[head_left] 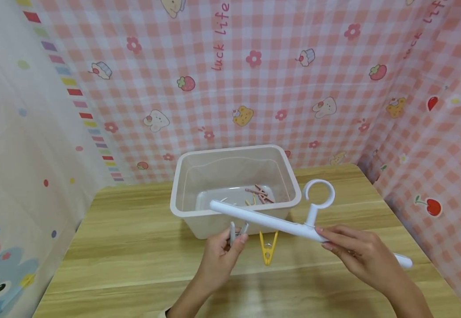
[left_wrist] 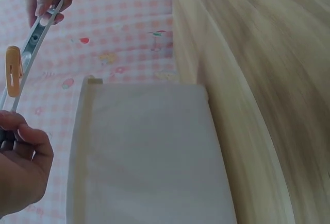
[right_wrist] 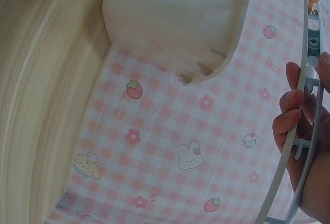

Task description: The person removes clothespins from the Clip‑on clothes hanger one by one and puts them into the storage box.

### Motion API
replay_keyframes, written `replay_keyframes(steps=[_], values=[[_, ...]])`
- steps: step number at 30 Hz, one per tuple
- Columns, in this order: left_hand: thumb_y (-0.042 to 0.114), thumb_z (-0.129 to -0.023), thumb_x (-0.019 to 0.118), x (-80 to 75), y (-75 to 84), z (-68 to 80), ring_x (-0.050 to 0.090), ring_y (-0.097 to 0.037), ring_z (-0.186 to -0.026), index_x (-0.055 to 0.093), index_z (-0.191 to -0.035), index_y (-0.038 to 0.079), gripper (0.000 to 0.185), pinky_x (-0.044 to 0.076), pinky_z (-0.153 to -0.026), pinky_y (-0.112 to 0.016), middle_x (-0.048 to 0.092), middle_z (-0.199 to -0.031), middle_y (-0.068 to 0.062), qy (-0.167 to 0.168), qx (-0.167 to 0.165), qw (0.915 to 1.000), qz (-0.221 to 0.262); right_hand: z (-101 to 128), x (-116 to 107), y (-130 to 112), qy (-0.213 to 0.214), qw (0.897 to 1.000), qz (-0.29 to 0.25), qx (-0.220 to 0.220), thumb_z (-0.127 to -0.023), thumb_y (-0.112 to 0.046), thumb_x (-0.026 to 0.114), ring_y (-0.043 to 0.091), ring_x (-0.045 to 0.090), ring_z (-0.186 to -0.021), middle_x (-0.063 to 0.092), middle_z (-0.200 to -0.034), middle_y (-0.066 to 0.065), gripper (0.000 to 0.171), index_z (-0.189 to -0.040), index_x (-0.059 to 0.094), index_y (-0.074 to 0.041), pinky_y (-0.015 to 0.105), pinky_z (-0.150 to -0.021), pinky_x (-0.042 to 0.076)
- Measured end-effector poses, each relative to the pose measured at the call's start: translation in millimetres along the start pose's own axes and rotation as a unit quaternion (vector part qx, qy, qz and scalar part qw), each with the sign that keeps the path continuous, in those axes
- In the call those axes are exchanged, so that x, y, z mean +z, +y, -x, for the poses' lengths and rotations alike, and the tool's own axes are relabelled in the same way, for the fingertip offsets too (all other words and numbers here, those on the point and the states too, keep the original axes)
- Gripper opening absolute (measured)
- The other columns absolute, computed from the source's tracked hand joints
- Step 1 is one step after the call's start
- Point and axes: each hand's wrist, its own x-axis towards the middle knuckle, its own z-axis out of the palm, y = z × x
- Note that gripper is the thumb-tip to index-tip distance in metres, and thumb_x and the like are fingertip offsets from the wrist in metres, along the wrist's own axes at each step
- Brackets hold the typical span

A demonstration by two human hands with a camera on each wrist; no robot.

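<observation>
My right hand point(head_left: 367, 258) grips a white plastic clothes hanger point(head_left: 272, 224) near its middle, beside the round hook, with the bar slanting up to the left. A yellow clothespin point(head_left: 267, 256) is clipped to the bar and hangs below it. Between thumb and fingers, my left hand point(head_left: 219, 258) pinches a grey clothespin point(head_left: 232, 234), its two ends pointing up just under the hanger's left arm. The left wrist view has the left hand point(left_wrist: 28, 165) at the lower end of the hanger. Seen from the right wrist, fingers point(right_wrist: 289, 123) wrap the hanger's ribbed underside.
Behind the hanger stands a beige plastic bin point(head_left: 236, 152) on the wood-grain table point(head_left: 135, 247). Several clothespins point(head_left: 260, 194), pinkish and yellow, lie at its bottom. A pink checked cloth point(head_left: 230, 88) hangs behind the table, with more printed cloth at both sides.
</observation>
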Motion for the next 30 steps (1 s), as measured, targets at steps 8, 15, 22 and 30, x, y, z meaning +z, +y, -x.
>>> replay_keyframes(steps=[8, 15, 22, 30], values=[[0.011, -0.108, 0.042, -1.2, -2.2, -1.1, 0.04, 0.003, -0.054, 0.056, -0.1, -0.017, 0.033, 0.036, -0.044, -0.015, 0.038, -0.057, -0.017, -0.056, -0.022, 0.9892, 0.133, -1.8, -0.4, -1.5, 0.004, 1.0, -0.004, -0.001, -0.101, -0.036, 0.057, -0.005, 0.054, -0.072, 0.076, -0.09, 0.011, 0.041, -0.111, 0.078, -0.002, 0.005, -0.058, 0.04], [0.023, -0.11, 0.038, -3.9, -1.6, -0.8, 0.04, 0.002, -0.054, 0.059, -0.098, 0.0, 0.034, 0.035, -0.05, -0.014, 0.047, -0.063, 0.014, -0.102, -0.069, 0.9623, 0.243, -1.4, 0.0, -1.8, 0.006, 1.0, -0.008, -0.001, -0.101, -0.035, 0.058, -0.006, 0.055, -0.074, 0.076, -0.091, 0.011, 0.041, -0.111, 0.078, -0.001, 0.007, -0.058, 0.041], [0.028, -0.111, 0.036, -5.7, 3.5, -1.1, 0.037, 0.002, -0.054, 0.064, -0.098, 0.024, 0.031, 0.032, -0.05, -0.013, 0.043, -0.062, 0.018, -0.13, -0.083, 0.9392, 0.307, -2.1, -0.2, -2.9, 0.008, 1.0, -0.017, -0.002, -0.101, -0.034, 0.058, -0.006, 0.057, -0.075, 0.076, -0.091, 0.011, 0.04, -0.111, 0.078, -0.001, 0.008, -0.058, 0.043], [0.023, -0.11, 0.038, -5.3, 3.3, -0.7, 0.036, 0.002, -0.053, 0.058, -0.097, -0.004, 0.037, 0.03, -0.047, -0.014, 0.042, -0.061, 0.016, -0.106, -0.077, 0.9551, 0.266, -2.5, -0.3, -2.7, 0.009, 1.0, -0.018, -0.006, -0.101, -0.033, 0.058, -0.007, 0.059, -0.079, 0.076, -0.092, 0.009, 0.04, -0.11, 0.078, 0.0, 0.009, -0.06, 0.045]])
